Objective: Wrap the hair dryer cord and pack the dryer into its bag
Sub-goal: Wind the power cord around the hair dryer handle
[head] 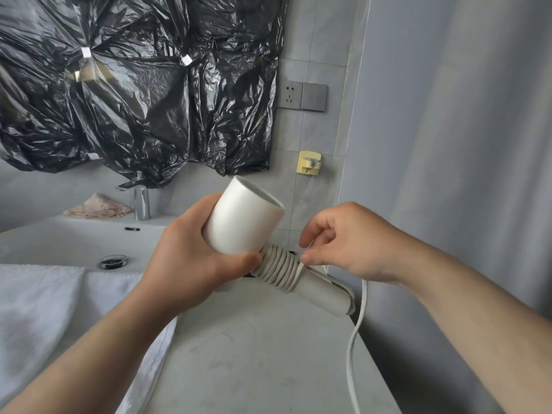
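Our left hand (191,258) wraps around the barrel of the white hair dryer (245,216), holding it above the grey counter (254,354) with the handle pointing down and right. Our right hand (343,243) pinches the cord (349,363) against the handle, just past a tight stack of coils. The loose length drops past the counter's right edge, close to the grey wall (448,144). That side is tight. To the left there is more room, with the sink (74,240) and a white towel (38,309) draped over its near rim. The counter surface lies open below the dryer. Black plastic sheeting (134,85) hangs behind the faucet (142,204).
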